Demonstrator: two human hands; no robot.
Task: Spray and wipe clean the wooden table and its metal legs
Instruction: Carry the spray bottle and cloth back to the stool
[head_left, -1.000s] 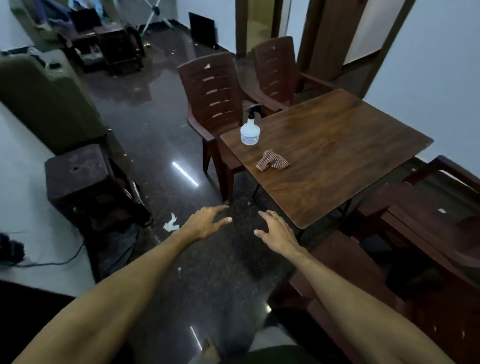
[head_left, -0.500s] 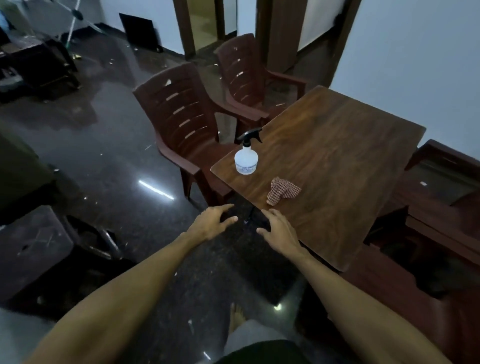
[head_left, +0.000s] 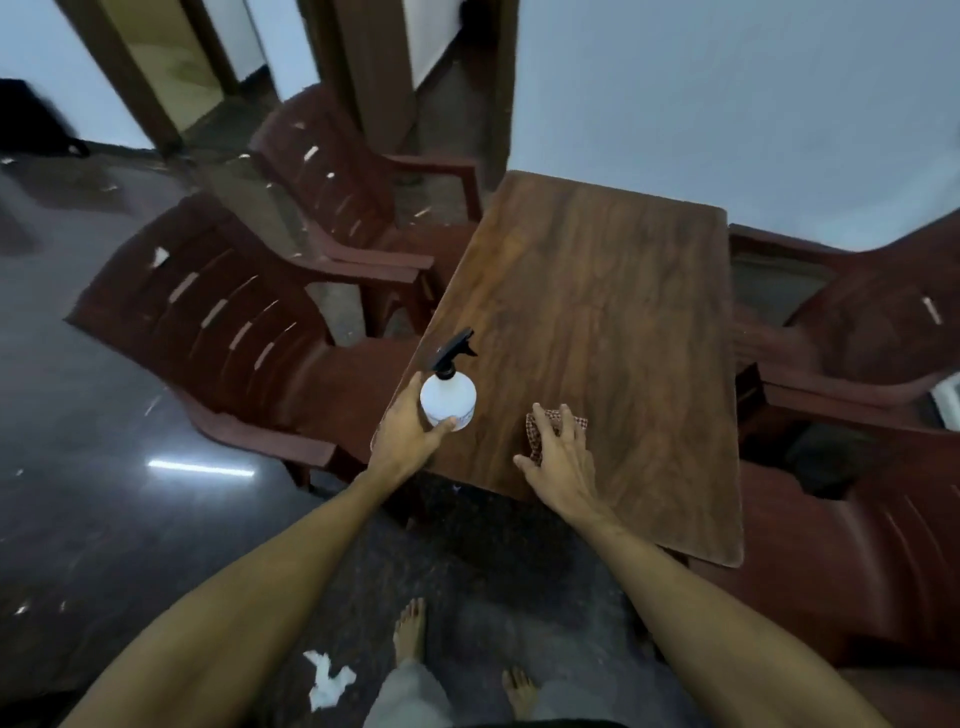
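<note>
Both hands have moved forward from above the dark floor to the near left corner of the wooden counter (head_left: 597, 322) since the earlier frames. Now the left hand (head_left: 408, 431) curls around the white spray bottle (head_left: 448, 397), thumb across its front and fingers behind its left side; the bottle stands upright on the counter's left edge, its black trigger head (head_left: 456, 347) pointing toward 1 o'clock. At 3 o'clock from the bottle, the right hand (head_left: 561, 457) lies spread wide, fingers over the checkered cloth (head_left: 535, 439), which sits crumpled on the wood and shows only around the fingertips; whether the fingers press on it cannot be told. Two maroon plastic chairs (head_left: 218, 322) stand at 9 and 11 o'clock of the counter, another chair (head_left: 872, 332) at 3 o'clock. Bare feet (head_left: 410, 626) and a scrap of white paper (head_left: 324, 678) rest on the glossy floor (head_left: 104, 519) at 6 o'clock. Metal legs are hidden beneath the top.
</note>
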